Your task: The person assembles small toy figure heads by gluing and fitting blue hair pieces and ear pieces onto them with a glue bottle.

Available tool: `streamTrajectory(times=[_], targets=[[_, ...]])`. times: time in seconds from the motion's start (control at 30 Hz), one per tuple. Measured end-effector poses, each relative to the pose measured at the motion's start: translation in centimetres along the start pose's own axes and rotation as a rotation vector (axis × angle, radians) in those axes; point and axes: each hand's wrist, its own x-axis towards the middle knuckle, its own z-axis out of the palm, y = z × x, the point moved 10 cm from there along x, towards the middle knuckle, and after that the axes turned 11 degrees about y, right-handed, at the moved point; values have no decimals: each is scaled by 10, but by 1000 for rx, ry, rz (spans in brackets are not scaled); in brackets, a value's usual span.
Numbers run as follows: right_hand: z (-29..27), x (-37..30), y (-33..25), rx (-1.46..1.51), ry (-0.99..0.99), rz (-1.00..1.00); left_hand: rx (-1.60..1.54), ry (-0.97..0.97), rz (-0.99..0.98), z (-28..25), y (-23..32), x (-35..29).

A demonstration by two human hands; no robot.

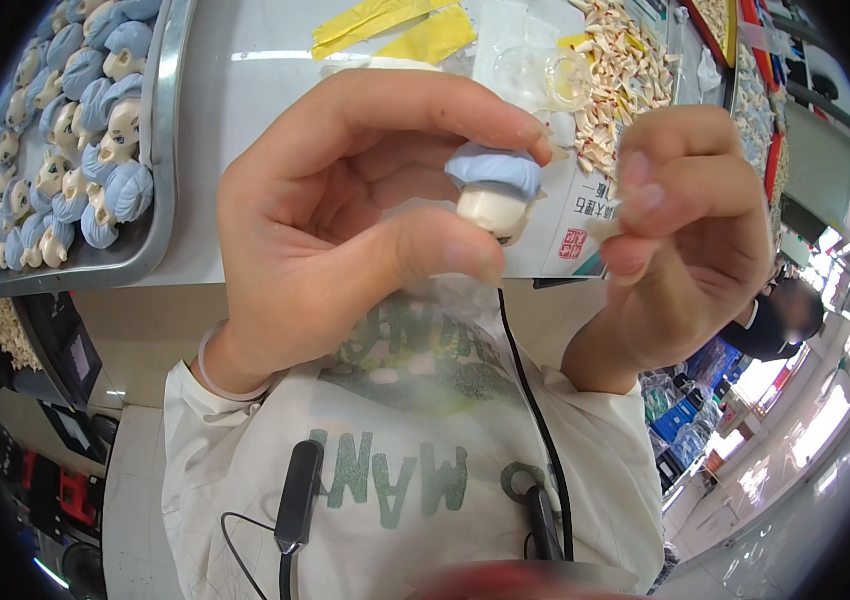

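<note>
My left hand grips a small doll head between thumb and fingertips, above the table's near edge. Light blue hair caps the head, and its pale face part points down toward the thumb. To its right, my right hand is closed in a pinch, a short gap away from the head. A tiny pale piece shows at those fingertips, partly hidden and blurred. A heap of small, pointed, cream-coloured pieces with reddish tips lies behind the right hand.
At the left, a metal tray holds many blue-haired doll heads. Yellow tape strips and a clear round plastic piece lie at the table's far side. A black cable hangs over my shirt. Another person is far right.
</note>
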Motion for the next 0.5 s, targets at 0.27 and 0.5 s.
streamTrajectory(times=[0.27,0.5], targets=[[12,-13,11,49,40,55,215,-32,147,-2,8,-3],[13,-20,5,58,77,27,460,-86,346,8,23,-9]])
